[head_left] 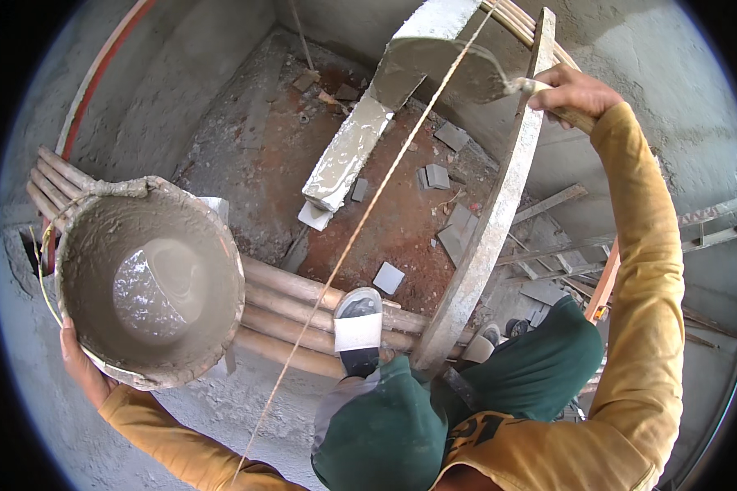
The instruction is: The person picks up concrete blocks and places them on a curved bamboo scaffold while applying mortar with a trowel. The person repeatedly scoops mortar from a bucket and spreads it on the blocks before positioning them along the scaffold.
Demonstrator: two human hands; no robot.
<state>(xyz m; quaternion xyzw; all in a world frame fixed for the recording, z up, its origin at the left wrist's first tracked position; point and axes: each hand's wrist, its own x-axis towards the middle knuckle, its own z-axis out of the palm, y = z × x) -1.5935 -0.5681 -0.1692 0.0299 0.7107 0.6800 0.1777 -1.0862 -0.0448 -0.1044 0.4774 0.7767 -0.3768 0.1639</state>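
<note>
My left hand (88,367) grips the mortar-caked bucket (82,245) at the left, which holds runny grey cement (172,278). My right hand (575,96) is closed round the wooden handle of a grey, mortar-coated scoop-like tool (434,69), held up over a pale narrow block beam (344,164) smeared with wet mortar. The tool's head overlaps the beam in view; whether they touch I cannot tell. A taut rope (360,231) runs diagonally between the bucket and my right hand.
My sandalled feet (357,331) are on bundled bamboo poles (287,311) and near a long plank (487,250). Below lies a dirt floor (327,254) with broken tiles (454,136). Rendered walls surround it; a ladder (712,213) and loose timber lie at the right.
</note>
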